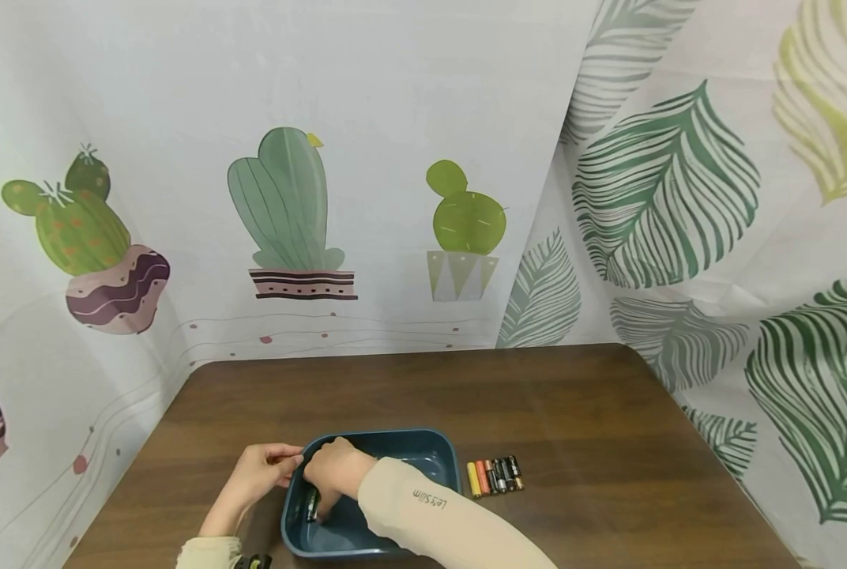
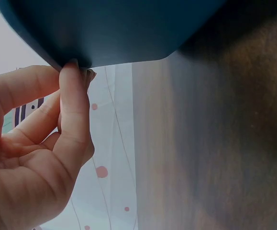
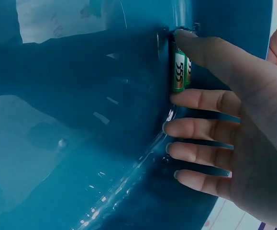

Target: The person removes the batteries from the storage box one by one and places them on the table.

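Note:
A blue rectangular basin (image 1: 434,450) stands on the table with both hands at its left end. My left hand (image 1: 253,474) pinches the rim at the far left corner; in the left wrist view, its thumb and fingertips meet at the edge of the basin wall (image 2: 114,33). My right hand (image 1: 338,470) reaches down inside, next to the left wall. Between its thumb and index finger it grips a small green battery (image 3: 178,72) marked 555, which lies along the wall. The other fingers (image 3: 200,129) are spread along the basin's inner side.
Right of the basin, several batteries lie side by side in a row: a yellow one (image 1: 474,480), an orange one (image 1: 483,477) and dark ones (image 1: 506,474). The brown wooden table (image 1: 573,427) ends at a printed cloth backdrop (image 1: 388,237).

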`<act>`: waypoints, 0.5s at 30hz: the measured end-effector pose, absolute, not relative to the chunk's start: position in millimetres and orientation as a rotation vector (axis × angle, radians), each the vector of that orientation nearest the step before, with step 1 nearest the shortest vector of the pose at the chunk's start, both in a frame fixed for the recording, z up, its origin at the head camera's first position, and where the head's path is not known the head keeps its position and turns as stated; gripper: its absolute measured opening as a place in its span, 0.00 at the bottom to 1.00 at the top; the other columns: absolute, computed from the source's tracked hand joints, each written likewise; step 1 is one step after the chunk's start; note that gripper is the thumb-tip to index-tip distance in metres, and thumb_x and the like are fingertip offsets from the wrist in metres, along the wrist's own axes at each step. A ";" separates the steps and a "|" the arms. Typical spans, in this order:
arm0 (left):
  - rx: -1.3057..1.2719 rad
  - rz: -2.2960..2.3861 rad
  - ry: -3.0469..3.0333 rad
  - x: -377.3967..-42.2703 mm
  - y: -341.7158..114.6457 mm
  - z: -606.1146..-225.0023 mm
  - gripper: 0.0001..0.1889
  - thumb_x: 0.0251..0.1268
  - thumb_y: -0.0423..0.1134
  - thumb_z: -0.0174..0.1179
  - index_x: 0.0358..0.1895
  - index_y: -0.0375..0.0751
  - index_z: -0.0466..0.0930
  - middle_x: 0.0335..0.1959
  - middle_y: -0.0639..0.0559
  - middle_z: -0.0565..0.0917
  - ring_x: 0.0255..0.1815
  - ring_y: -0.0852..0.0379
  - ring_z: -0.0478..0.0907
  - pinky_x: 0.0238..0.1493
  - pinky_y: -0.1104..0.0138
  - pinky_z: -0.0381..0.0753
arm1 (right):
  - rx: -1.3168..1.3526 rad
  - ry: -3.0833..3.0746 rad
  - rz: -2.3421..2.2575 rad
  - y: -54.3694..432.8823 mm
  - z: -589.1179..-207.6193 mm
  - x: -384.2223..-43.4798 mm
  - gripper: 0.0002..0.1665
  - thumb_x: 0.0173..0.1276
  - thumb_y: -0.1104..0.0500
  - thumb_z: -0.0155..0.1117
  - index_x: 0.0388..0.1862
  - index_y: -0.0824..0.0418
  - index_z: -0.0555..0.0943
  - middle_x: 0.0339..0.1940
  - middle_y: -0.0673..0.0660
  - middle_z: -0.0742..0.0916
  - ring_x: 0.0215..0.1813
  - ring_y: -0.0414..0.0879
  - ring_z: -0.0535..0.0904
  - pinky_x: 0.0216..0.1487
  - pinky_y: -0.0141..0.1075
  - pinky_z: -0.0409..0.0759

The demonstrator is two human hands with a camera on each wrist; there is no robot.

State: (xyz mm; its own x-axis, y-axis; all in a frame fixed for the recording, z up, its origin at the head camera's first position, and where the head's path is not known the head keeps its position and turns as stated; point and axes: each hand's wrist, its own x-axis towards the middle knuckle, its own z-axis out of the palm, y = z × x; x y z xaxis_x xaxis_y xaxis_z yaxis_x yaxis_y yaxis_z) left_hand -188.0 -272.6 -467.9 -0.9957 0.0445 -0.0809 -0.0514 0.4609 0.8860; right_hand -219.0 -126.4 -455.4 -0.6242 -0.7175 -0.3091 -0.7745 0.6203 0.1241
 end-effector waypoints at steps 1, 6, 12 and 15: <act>-0.011 1.586 2.606 -187.8 -272.4 -467.4 0.13 0.63 0.27 0.60 0.46 0.17 0.79 0.31 0.40 0.85 0.27 0.51 0.82 0.30 0.61 0.84 | -1.222 2.616 0.365 -126.7 -455.4 -219.1 0.30 0.46 0.31 0.73 0.48 0.39 0.83 0.46 0.37 0.85 0.51 0.36 0.77 0.52 0.34 0.72; -0.027 1.593 2.600 -187.5 -271.8 -466.3 0.13 0.63 0.27 0.60 0.46 0.17 0.79 0.32 0.41 0.85 0.27 0.51 0.82 0.30 0.61 0.84 | -1.217 2.628 0.393 -128.4 -456.4 -218.7 0.32 0.46 0.29 0.72 0.49 0.39 0.83 0.46 0.37 0.84 0.51 0.37 0.77 0.53 0.34 0.72; -0.027 1.584 2.612 -188.1 -272.7 -467.6 0.12 0.63 0.27 0.60 0.45 0.18 0.79 0.31 0.41 0.85 0.27 0.52 0.82 0.29 0.62 0.84 | -1.247 2.638 0.391 -128.6 -459.0 -218.0 0.33 0.45 0.28 0.72 0.50 0.40 0.83 0.47 0.38 0.84 0.51 0.37 0.77 0.53 0.34 0.72; -0.027 1.588 2.608 -188.2 -273.1 -468.0 0.12 0.63 0.27 0.60 0.45 0.18 0.79 0.31 0.42 0.85 0.27 0.52 0.82 0.29 0.63 0.84 | -1.268 2.647 0.396 -129.3 -460.8 -218.0 0.35 0.45 0.27 0.71 0.50 0.40 0.83 0.47 0.38 0.84 0.51 0.38 0.77 0.53 0.35 0.72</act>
